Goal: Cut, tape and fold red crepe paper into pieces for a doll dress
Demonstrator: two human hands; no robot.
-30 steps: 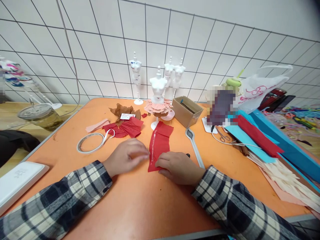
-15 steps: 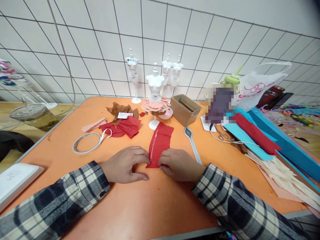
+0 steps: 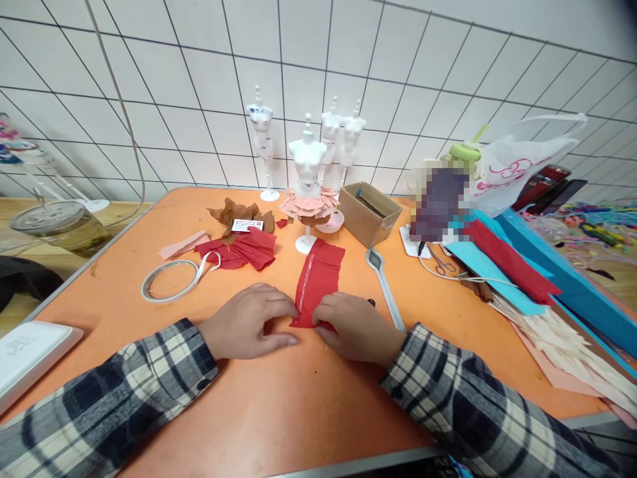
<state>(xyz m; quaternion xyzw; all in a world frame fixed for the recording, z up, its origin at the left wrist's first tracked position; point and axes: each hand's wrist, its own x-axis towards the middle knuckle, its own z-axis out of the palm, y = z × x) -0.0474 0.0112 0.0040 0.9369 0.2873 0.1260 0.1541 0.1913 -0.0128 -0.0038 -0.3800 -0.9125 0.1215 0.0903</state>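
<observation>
A strip of red crepe paper (image 3: 323,272) lies on the orange table, with a shiny line of tape running lengthwise near its left side. My left hand (image 3: 251,320) rests by the paper's lower left corner. Its fingertips touch the edge, and the thumb is held apart on the table. Curled over the lower right corner, my right hand (image 3: 355,326) pinches the paper between thumb and fingers. Just beyond the strip stands a small white dress form (image 3: 307,159) wearing a layered pink paper skirt (image 3: 308,203).
At left lie a tape roll (image 3: 169,281), gathered red paper (image 3: 253,248) and brown paper (image 3: 239,214). A cardboard box (image 3: 369,216), a grey-white strap-like item (image 3: 385,289) and scissors (image 3: 442,262) are at right, beside stacked coloured papers (image 3: 512,265). More dress forms (image 3: 261,126) stand behind.
The right hand's fingers have shifted slightly left over the paper's near edge, and red paper now shows between thumb and finger. The left hand is almost unmoved. The view has tilted a little.
</observation>
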